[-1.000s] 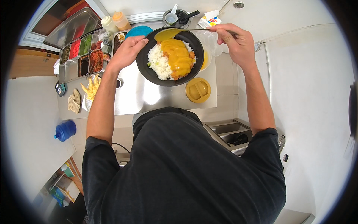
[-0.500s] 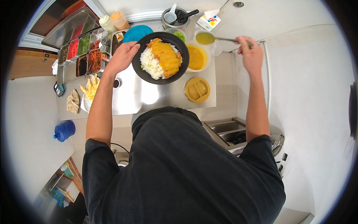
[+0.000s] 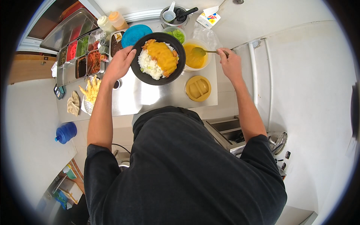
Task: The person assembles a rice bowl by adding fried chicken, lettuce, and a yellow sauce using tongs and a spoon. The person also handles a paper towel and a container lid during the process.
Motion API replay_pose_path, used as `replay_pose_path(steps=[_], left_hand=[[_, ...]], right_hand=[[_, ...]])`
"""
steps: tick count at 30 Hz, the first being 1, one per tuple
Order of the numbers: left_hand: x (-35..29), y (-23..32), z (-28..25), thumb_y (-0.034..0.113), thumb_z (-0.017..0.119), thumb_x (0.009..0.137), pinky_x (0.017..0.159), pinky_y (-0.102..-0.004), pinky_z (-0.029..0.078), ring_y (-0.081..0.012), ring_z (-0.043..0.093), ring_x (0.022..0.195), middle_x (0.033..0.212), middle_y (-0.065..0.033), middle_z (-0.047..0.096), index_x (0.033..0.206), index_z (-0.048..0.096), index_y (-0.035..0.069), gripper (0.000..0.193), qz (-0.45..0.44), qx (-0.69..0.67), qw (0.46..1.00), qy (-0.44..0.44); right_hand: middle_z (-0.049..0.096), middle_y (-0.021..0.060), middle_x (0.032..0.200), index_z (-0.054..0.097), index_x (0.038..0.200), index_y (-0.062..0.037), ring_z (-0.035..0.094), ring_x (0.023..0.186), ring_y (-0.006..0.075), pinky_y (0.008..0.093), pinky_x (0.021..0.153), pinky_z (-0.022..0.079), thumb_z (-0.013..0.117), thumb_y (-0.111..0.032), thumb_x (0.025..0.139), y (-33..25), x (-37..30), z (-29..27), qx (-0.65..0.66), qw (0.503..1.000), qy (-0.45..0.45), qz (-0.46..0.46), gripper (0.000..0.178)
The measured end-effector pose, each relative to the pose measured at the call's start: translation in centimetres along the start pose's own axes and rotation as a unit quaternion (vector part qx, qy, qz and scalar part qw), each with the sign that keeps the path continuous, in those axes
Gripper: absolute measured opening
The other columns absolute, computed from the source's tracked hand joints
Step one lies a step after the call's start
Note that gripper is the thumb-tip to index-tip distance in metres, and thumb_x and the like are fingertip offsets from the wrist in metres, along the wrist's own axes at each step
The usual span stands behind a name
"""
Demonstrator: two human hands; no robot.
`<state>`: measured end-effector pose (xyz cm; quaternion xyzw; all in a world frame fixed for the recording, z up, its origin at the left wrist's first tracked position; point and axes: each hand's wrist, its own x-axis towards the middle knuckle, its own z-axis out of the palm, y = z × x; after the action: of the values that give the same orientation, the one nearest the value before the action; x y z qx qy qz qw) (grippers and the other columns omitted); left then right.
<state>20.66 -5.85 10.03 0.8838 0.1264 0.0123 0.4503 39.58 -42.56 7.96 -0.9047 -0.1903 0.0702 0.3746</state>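
My left hand [image 3: 120, 64] grips the left rim of a black bowl [image 3: 135, 71] and holds it over the steel counter. White rice [image 3: 149, 64] fills the bowl's left part; yellow sauce [image 3: 162, 56] coats browned pieces on the right. My right hand [image 3: 230, 64] is closed on the handle of a spoon [image 3: 210, 51]. The spoon's bowl sits in a round tub [image 3: 195, 69] of yellow sauce, just right of the black bowl. Below the tub lies a yellow lid [image 3: 198, 89].
Steel trays of toppings [image 3: 83, 45] stand at the left, with squeeze bottles [image 3: 117, 20] behind. A blue lid [image 3: 137, 34], a bowl of greens [image 3: 177, 34], a pot with utensils [image 3: 174, 18] and a tissue pack [image 3: 209, 18] line the back. Fried food [image 3: 91, 90] lies beside my left forearm.
My right hand has moved left and down, bringing the spoon from above the tub's right side into the sauce. The black bowl has shifted slightly left, still in my left hand.
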Motion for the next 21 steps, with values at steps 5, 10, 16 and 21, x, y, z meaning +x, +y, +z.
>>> replay_pose_path(steps=[5, 10, 16, 21], left_hand=[[-4.0, 0.7, 0.4, 0.024, 0.046, 0.105, 0.064, -0.0374, 0.047, -0.0224, 0.056, 0.062, 0.072, -0.0143, 0.059, 0.106, 0.059, -0.003, 0.030, -0.020, -0.013, 0.999, 0.024], [-10.8, -1.0, 1.6, 0.022, 0.044, 0.106, 0.053, -0.0299, 0.045, -0.0136, 0.054, 0.056, 0.070, -0.0069, 0.056, 0.113, 0.058, -0.001, 0.027, -0.153, -0.076, 0.985, 0.020], [-15.7, -6.1, 6.7, 0.015, 0.041, 0.106, 0.055, -0.0274, 0.050, -0.0119, 0.057, 0.059, 0.082, -0.0077, 0.061, 0.125, 0.049, 0.000, 0.025, -0.195, -0.223, 0.953, 0.065], [-17.6, -10.3, 10.5, 0.013, 0.039, 0.106, 0.056, -0.0279, 0.053, -0.0137, 0.061, 0.060, 0.081, -0.0099, 0.064, 0.121, 0.047, 0.000, 0.021, -0.257, -0.264, 0.926, 0.089]], right_hand=[[0.069, 0.0187, 0.082, 0.072, 0.101, -0.0030, 0.064, 0.067, 0.0335, 0.0373, 0.065, 0.052, 0.064, -0.023, 0.096, -0.4, 0.0, 1.2, -0.009, 0.995, 0.018, -0.101, 0.022], [0.071, 0.0159, 0.091, 0.067, 0.116, -0.0041, 0.064, 0.072, 0.0288, 0.0346, 0.071, 0.053, 0.066, -0.024, 0.095, 0.0, -1.3, 3.2, 0.017, 0.996, 0.013, -0.090, 0.030], [0.065, 0.0140, 0.092, 0.058, 0.123, -0.0035, 0.061, 0.074, 0.0258, 0.0384, 0.073, 0.051, 0.063, -0.025, 0.096, 4.4, -2.1, 2.9, 0.020, 0.982, 0.185, -0.006, 0.035], [0.067, 0.0248, 0.092, 0.061, 0.105, -0.0009, 0.064, 0.088, 0.0438, 0.0495, 0.076, 0.052, 0.052, -0.018, 0.096, 8.0, -8.7, 6.5, -0.142, 0.980, 0.013, 0.142, 0.021]])
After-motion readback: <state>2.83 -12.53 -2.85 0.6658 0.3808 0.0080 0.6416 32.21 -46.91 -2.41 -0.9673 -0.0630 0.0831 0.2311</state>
